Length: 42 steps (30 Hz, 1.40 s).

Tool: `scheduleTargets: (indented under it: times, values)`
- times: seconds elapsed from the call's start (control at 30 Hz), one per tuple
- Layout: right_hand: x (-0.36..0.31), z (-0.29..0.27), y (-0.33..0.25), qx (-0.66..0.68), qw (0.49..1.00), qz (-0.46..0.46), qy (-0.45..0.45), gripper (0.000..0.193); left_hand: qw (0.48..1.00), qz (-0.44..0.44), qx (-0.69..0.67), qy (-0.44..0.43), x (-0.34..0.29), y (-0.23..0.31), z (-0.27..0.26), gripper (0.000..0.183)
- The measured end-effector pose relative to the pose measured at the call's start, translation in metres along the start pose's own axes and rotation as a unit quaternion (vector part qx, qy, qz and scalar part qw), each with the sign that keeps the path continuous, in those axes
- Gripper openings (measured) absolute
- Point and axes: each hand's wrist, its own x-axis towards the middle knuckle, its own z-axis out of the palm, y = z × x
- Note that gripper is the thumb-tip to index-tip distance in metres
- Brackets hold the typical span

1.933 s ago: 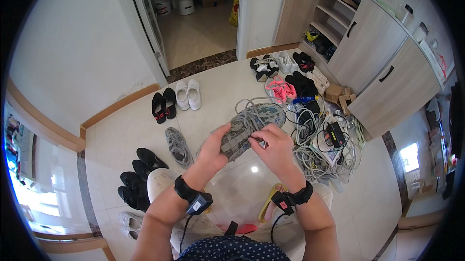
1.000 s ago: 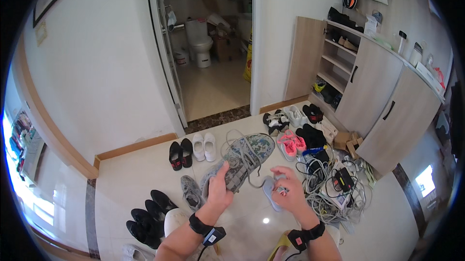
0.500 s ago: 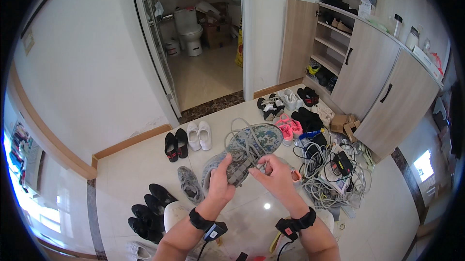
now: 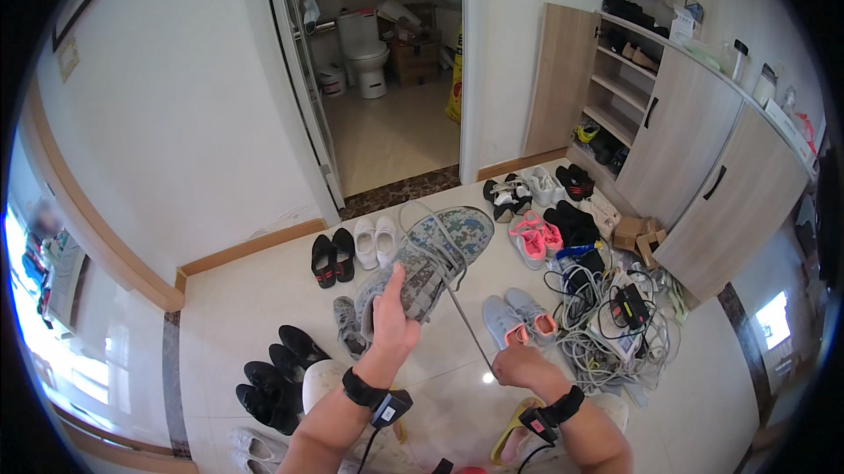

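Observation:
My left hand (image 4: 393,320) grips a grey-green camouflage sneaker (image 4: 426,267), thumb along its near side, toe tipped up and away to the right. A grey shoelace (image 4: 468,320) runs taut from the sneaker's lacing down to my right hand (image 4: 525,367), whose closed fingers hold its end. More of the lace loops loosely over the upper. On the floor beyond my left wrist lies a matching camouflage sneaker (image 4: 349,326), partly hidden by my arm. Grey sneakers with orange lining (image 4: 519,316) sit just past my right hand.
Black shoes (image 4: 272,377) and white slip-ons (image 4: 375,241) stand on the left. At right lies a tangle of cables (image 4: 607,333) beside small cardboard boxes (image 4: 639,237). A wooden shoe cabinet (image 4: 677,131) has one door swung open. Yellow slippers (image 4: 514,430) show below my right hand.
My right hand has moved from beside the sneaker down and to the right, drawing the lace out straight. My left hand still holds the sneaker. The view has shifted slightly.

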Motion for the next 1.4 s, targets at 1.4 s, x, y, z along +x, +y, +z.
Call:
scheduleTargets:
  times: [1.4]
  values:
    - [0.002, -0.077, -0.01, 0.75, 0.553, 0.009, 0.364, 0.037, 0.956, -0.227, 0.028, -0.183, -0.028, -0.009, 0.013, 0.048]
